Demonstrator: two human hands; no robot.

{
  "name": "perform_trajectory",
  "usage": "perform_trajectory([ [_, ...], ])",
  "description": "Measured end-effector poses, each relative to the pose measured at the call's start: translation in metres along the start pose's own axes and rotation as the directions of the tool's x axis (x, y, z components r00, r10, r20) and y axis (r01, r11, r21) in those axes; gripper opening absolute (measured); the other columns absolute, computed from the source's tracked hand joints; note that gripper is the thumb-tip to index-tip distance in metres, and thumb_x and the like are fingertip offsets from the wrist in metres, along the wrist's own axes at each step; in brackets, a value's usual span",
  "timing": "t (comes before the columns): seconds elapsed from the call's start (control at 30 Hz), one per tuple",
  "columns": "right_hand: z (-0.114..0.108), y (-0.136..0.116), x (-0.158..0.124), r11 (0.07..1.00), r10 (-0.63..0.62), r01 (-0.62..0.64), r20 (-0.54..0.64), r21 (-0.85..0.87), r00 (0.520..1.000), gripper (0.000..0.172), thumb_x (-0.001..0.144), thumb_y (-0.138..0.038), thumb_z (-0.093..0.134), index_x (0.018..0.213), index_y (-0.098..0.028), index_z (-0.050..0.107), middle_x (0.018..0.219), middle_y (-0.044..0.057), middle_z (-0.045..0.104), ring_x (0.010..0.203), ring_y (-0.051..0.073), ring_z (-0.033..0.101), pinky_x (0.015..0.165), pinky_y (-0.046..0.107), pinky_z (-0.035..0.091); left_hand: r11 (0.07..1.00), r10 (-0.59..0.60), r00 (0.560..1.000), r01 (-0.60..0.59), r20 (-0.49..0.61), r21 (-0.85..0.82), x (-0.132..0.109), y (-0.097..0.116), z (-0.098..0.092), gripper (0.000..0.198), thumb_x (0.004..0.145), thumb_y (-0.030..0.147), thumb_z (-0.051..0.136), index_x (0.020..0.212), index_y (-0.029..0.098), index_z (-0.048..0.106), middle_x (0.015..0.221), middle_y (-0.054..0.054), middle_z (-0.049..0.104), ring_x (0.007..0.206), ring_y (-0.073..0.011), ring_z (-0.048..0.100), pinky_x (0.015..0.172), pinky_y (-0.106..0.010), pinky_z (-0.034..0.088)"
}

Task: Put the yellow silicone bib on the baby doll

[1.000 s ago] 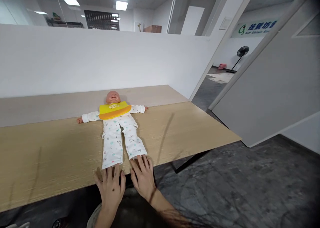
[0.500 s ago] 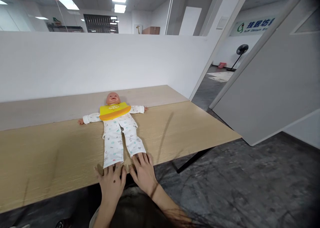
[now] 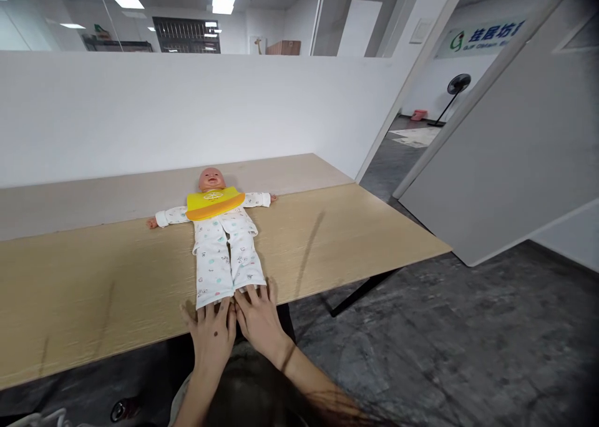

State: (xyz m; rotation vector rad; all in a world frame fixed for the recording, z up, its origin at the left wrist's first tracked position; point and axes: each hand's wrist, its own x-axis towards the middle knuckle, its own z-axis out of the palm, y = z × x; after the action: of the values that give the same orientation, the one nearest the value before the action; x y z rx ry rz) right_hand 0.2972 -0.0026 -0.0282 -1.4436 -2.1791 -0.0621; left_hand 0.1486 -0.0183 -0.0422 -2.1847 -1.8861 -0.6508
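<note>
A baby doll lies on its back on the wooden table, arms spread to both sides. It wears a white printed top, white printed trousers and a yellow bib with an orange lower pocket. At the hem of the trouser leg on the left, my left hand rests with fingers spread and stretched out. My right hand is at the other leg's hem, its fingers also extended. Both sets of fingertips touch the cloth. The doll's feet are not visible.
Behind the table stands a white partition wall with glass above it. To the right are a grey door panel and a doorway, with a black standing fan beyond. Dark grey floor lies past the table's right edge.
My right hand has shifted left, and the trouser leg under it has come in beside the other leg. My left hand stays at its hem. The camera view has moved slightly.
</note>
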Motion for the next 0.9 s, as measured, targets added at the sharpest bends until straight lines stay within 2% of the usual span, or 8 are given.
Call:
perform_trajectory([
  [0.2,-0.005,-0.004,-0.004,0.999,0.008,-0.010,0.032,0.032,0.999,0.039,0.099,-0.027,0.050,0.136,-0.025,0.062,0.143,0.010,0.053,0.127,0.035,0.043,0.114,0.068,0.028,0.993,0.065,0.994,-0.056,-0.083,0.105,-0.003,0.003,-0.002,0.032,0.097,0.022,0.053,0.118,0.024,0.078,0.118,-0.015,0.073,0.109,-0.0340,0.064,0.115,-0.073,0.025],
  [0.5,-0.004,-0.004,-0.009,0.998,-0.011,0.007,0.058,0.068,0.998,0.042,0.099,-0.025,0.049,0.139,-0.025,0.059,0.147,0.008,0.052,0.131,0.037,0.041,0.114,0.072,0.028,0.981,0.106,0.987,-0.084,-0.121,0.174,-0.011,0.003,0.002,0.031,0.096,0.020,0.054,0.117,0.019,0.077,0.114,-0.018,0.071,0.105,-0.0351,0.062,0.111,-0.076,0.028],
  [0.67,-0.002,-0.003,-0.010,0.995,0.005,-0.011,0.062,0.100,0.998,0.041,0.100,-0.026,0.048,0.139,-0.026,0.060,0.146,0.008,0.053,0.131,0.036,0.042,0.116,0.072,0.024,0.980,0.105,0.989,-0.084,-0.108,0.180,-0.014,0.005,0.004,0.033,0.095,0.020,0.053,0.119,0.020,0.077,0.118,-0.018,0.069,0.105,-0.0354,0.061,0.110,-0.077,0.030],
  [0.9,-0.003,-0.002,-0.015,0.991,0.032,-0.039,0.059,0.128,0.998,0.041,0.102,-0.026,0.046,0.141,-0.027,0.059,0.146,0.007,0.053,0.133,0.035,0.042,0.118,0.072,0.021,0.985,0.128,0.986,-0.114,-0.109,0.129,-0.019,0.007,0.011,0.040,0.094,0.019,0.056,0.130,0.024,0.072,0.126,-0.017,0.067,0.112,-0.0356,0.059,0.115,-0.075,0.025],
])
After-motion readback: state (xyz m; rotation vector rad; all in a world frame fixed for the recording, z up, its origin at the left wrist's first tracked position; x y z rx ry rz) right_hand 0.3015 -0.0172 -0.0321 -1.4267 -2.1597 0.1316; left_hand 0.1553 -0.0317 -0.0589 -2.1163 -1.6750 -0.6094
